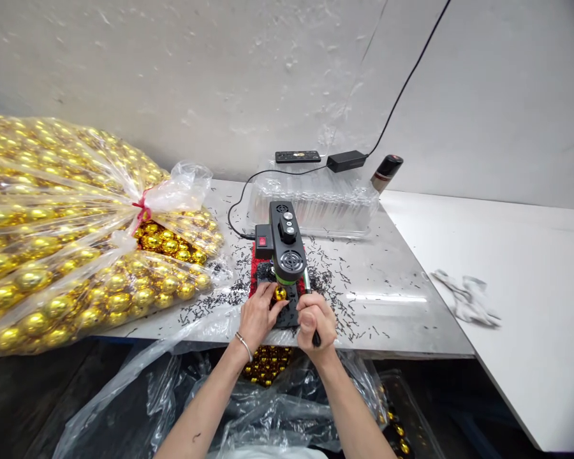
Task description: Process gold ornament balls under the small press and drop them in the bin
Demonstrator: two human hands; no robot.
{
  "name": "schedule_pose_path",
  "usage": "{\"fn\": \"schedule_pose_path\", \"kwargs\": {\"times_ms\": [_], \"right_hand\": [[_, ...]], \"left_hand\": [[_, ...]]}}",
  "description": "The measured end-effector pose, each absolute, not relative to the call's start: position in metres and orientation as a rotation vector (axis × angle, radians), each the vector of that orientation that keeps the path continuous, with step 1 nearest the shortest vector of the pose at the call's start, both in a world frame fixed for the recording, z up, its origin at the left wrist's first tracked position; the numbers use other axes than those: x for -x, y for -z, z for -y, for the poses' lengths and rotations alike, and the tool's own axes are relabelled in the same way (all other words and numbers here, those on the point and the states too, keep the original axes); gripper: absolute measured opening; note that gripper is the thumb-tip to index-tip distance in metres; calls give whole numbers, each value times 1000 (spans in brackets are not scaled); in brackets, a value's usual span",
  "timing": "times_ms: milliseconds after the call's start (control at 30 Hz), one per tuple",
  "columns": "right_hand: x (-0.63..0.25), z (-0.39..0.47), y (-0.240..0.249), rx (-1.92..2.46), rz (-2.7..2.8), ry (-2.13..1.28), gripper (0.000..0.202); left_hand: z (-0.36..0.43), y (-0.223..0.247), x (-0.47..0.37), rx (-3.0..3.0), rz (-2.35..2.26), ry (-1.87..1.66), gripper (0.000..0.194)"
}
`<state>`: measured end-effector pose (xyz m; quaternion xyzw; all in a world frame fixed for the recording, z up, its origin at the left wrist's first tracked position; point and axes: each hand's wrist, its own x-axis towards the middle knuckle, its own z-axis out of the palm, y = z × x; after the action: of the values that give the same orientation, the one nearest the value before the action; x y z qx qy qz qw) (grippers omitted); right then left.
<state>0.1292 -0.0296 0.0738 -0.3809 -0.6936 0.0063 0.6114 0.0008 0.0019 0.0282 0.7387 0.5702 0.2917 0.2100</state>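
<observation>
A black bench drill press [288, 255] stands on a red and black base near the table's front edge. Under its head sits a shiny gold ball [280, 293]. My left hand [259, 312] grips this ball from the side with thumb and fingers, holding it on the black base. My right hand [316, 322] is closed around the black-ended lever [316, 339] at the machine's right side. Dark curly shavings [323, 280] lie thick around the base. The contact between the drill tip and the ball is hidden beneath the head.
Tied clear bags of gold balls [76, 255] fill the left. Behind the machine are stacked clear plastic trays [316, 204], a power adapter [347, 160], a phone [297, 157] and a spray can [386, 173]. White gloves [466, 298] lie right. An open plastic bag [268, 408] with gold balls hangs below.
</observation>
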Motion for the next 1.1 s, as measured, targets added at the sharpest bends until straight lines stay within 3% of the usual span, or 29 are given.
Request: {"fn": "schedule_pose_path", "kwargs": {"times_ms": [600, 900, 1100], "right_hand": [[-129, 22, -46, 817, 1630, 79, 30], [-120, 27, -120, 930, 1437, -117, 34], [-121, 33, -135, 965, 1454, -212, 34]], "left_hand": [[-1, -29, 0, -2047, -1573, -824, 32], [-2, -35, 1, -1943, -1512, -1020, 31], [73, -13, 20, -1987, -1322, -1135, 36]]}}
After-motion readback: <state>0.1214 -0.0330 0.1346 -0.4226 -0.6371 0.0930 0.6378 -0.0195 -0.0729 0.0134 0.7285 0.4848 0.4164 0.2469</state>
